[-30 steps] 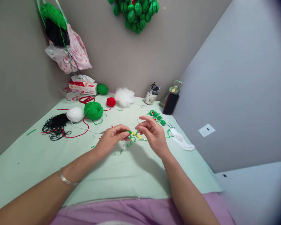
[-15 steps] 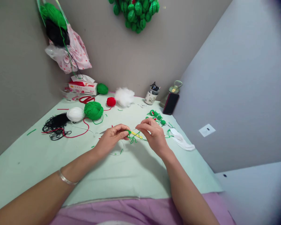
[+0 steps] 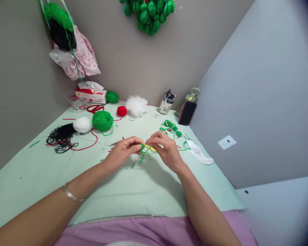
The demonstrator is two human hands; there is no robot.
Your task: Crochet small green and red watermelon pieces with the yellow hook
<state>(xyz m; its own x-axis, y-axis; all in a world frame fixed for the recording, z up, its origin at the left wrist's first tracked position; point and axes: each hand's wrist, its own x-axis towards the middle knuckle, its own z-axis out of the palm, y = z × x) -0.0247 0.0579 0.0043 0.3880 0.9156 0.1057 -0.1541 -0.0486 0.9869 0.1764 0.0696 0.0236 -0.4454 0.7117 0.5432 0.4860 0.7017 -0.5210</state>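
Note:
My left hand pinches a small green crochet piece above the pale green table. Loose green yarn tails hang from it. My right hand is closed close beside the left, its fingertips pinched at the same green piece, holding a thin needle that I can barely see. A yellow-handled crochet hook lies on the table just under my fingers.
Green, white and red yarn balls and a black yarn tangle lie at the back left. White stuffing, a jar, a phone, small green pieces and a white cloth sit behind and right.
My right hand, raised with the needle a second ago, has come down and left to meet the left hand at the green piece. The left hand has hardly moved.

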